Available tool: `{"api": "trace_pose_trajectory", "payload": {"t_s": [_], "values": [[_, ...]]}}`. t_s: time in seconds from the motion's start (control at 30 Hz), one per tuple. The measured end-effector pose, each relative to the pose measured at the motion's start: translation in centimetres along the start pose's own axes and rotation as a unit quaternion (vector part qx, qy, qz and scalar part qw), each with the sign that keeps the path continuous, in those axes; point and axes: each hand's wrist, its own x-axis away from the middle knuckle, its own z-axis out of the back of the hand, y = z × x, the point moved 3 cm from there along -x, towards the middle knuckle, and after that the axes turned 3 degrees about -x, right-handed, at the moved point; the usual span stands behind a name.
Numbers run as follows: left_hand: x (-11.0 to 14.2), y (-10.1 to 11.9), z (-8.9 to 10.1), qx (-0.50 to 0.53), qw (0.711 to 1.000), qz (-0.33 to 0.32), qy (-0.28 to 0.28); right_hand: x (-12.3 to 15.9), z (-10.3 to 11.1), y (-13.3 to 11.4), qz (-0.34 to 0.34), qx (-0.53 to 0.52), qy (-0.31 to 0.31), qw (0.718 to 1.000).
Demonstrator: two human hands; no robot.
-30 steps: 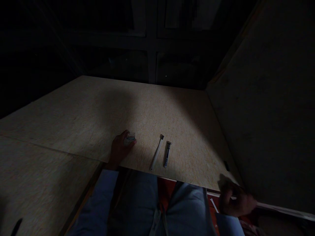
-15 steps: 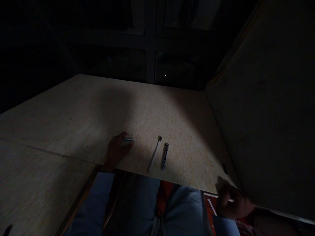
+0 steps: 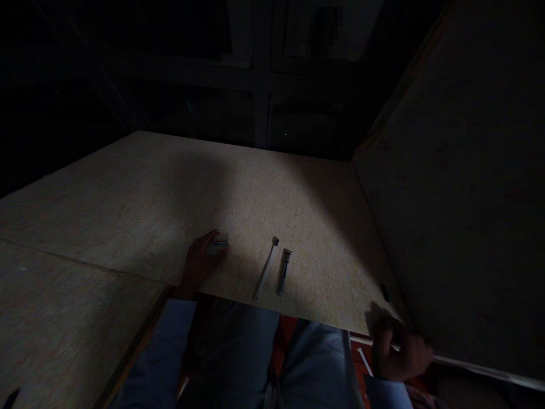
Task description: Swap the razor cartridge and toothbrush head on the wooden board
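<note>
My left hand (image 3: 200,262) rests on a pale wooden board (image 3: 255,193) near its front edge, fingers closed around a small clear and metallic object (image 3: 218,244). To its right lie a white toothbrush (image 3: 267,268) and a dark metal-tipped stick (image 3: 283,271), side by side. My right hand (image 3: 398,352) is at the board's front right corner, fingers curled over the edge; whether it holds anything is hidden in the dark.
A second board (image 3: 63,318) adjoins on the left. A large upright panel (image 3: 460,199) closes the right side. Dark cabinet fronts (image 3: 264,85) stand behind. My legs in blue trousers (image 3: 255,363) are below the board's edge.
The small object in my left hand has turned and sits lower against the board. My right hand has shifted slightly left along the corner.
</note>
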Motion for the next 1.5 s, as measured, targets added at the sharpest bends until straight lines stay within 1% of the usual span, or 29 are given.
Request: {"api": "trace_pose_trajectory", "payload": {"t_s": [0.17, 0.33, 0.47, 0.57, 0.83, 0.97, 1.13, 1.2, 1.27, 1.33, 1.4, 1.43, 1.5], "values": [[-0.1, 0.1, 0.1, -0.003, 1.000, 0.002, 0.003, 0.1, 0.0, -0.1, -0.044, -0.012, 0.003, 0.999], [-0.2, 0.2, 0.0, 0.002, 1.000, 0.006, -0.004, -0.3, 0.2, -0.7, -0.022, -0.032, 0.000, 0.999], [-0.2, 0.4, 0.1, 0.011, 1.000, 0.010, -0.005, 0.0, 0.2, -0.5, -0.015, -0.028, -0.006, 0.999], [0.0, 0.7, 0.2, 0.027, 0.999, 0.017, -0.003, 0.3, 0.3, -0.2, -0.022, -0.031, -0.016, 0.999], [1.0, 1.6, 0.5, 0.053, 0.998, -0.015, 0.027, 0.5, 0.7, -0.4, -0.058, -0.052, -0.063, 0.995], [1.4, 1.9, 0.5, 0.061, 0.997, -0.034, 0.034, 0.3, 0.8, -0.8, -0.067, -0.065, -0.083, 0.992], [1.8, 2.0, 0.0, 0.080, 0.996, -0.029, 0.017, 0.3, 0.7, -0.8, -0.057, -0.064, -0.082, 0.993], [2.2, 2.1, -0.2, 0.087, 0.996, -0.024, 0.007, 0.2, 0.7, -0.6, -0.072, -0.063, -0.089, 0.991], [2.6, 2.2, -0.5, 0.087, 0.996, -0.024, 0.000, -0.2, 0.7, -0.6, -0.104, -0.080, -0.109, 0.985], [2.8, 2.1, -0.8, 0.082, 0.996, -0.024, -0.002, -0.7, 0.8, -1.5, -0.150, -0.127, -0.139, 0.970], [2.9, 2.0, -1.1, 0.078, 0.997, -0.019, -0.008, -1.5, 1.0, -3.6, -0.212, -0.202, -0.166, 0.942], [2.9, 2.0, -1.2, 0.077, 0.997, -0.015, -0.012, -1.9, 1.1, -5.2, -0.239, -0.234, -0.180, 0.925], [2.8, 1.9, -1.3, 0.076, 0.997, -0.010, -0.023, -3.2, 1.0, -9.4, -0.246, -0.296, -0.223, 0.896]]}}
